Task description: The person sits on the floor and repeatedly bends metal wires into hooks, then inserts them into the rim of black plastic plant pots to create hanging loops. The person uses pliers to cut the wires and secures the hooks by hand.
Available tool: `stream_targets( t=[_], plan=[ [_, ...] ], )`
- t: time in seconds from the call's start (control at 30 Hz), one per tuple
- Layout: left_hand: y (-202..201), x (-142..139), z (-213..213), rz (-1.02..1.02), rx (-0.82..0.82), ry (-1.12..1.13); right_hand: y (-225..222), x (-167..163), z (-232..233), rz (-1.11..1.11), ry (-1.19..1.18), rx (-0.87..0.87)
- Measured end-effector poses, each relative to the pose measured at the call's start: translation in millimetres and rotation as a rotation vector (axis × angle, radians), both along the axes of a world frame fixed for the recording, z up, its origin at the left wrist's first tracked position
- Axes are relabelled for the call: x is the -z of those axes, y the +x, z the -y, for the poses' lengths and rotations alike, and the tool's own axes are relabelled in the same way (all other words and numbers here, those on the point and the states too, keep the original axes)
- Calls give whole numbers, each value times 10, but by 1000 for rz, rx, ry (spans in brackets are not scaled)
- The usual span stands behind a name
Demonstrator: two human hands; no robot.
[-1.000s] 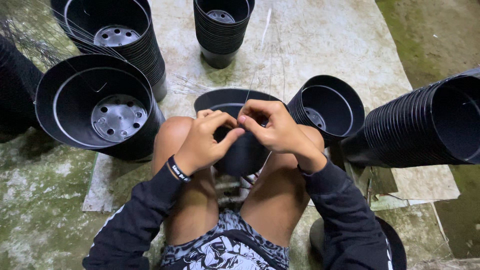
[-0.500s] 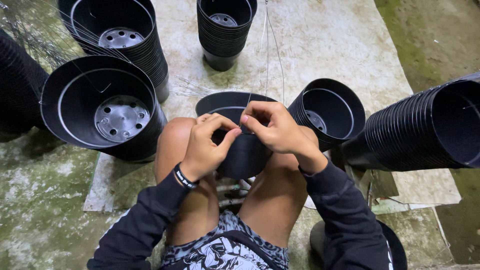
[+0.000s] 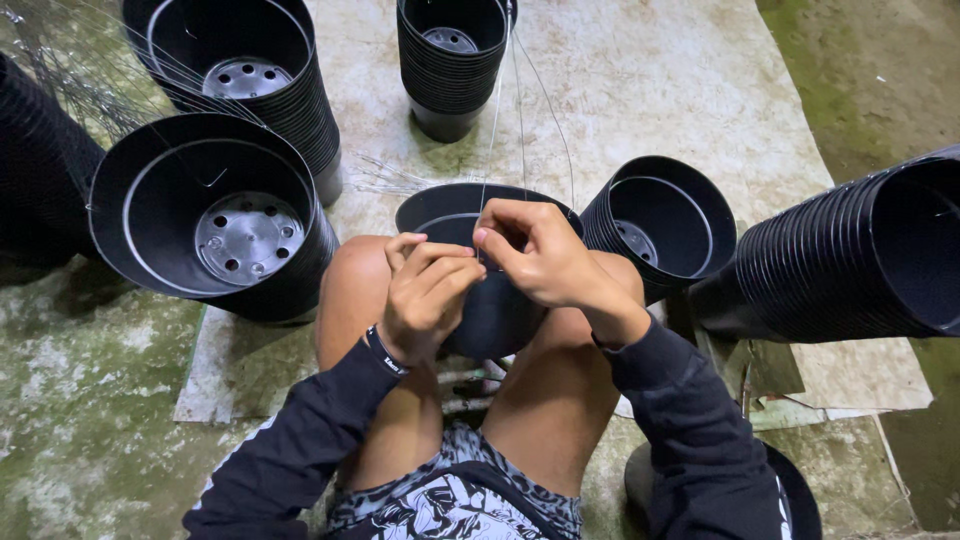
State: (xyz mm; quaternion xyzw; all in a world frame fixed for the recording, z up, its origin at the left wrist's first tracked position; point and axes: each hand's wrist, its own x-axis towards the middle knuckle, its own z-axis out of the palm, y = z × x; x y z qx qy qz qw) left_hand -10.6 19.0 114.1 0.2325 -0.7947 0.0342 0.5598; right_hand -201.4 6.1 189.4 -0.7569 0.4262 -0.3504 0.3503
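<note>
Both hands pinch thin wire (image 3: 497, 110) at rim of black pot (image 3: 495, 300) between knees: left hand (image 3: 425, 297), right hand (image 3: 540, 255); pot stacks (image 3: 215, 215) around.

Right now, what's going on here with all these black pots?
A seated person holds a black plastic pot between the knees. The left hand and right hand meet at its near rim, pinching thin wires that run up from the pot. Around it on the concrete floor are stacks of similar pots: two at the left, one ahead, one at the right, and a long stack lying on its side.
</note>
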Motion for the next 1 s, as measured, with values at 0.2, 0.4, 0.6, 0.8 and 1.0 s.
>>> stream_targets(
  t=[0.2, 0.4, 0.6, 0.8, 1.0],
  plan=[
    [155, -122, 88, 64, 177, 16, -45, 58, 16, 56, 11, -24],
    [110, -337, 109, -121, 337, 790, -61, -95, -32, -7, 9, -59],
    [121, -421, 181, -86, 423, 871, 35, -311, -245, -243, -79, 36],
    [114, -398, 152, -102, 390, 791, 140, -447, -354, -496, -132, 45],
    [114, -414, 112, -97, 357, 683, 18, -525, -171, -488, -16, -197]
  ],
)
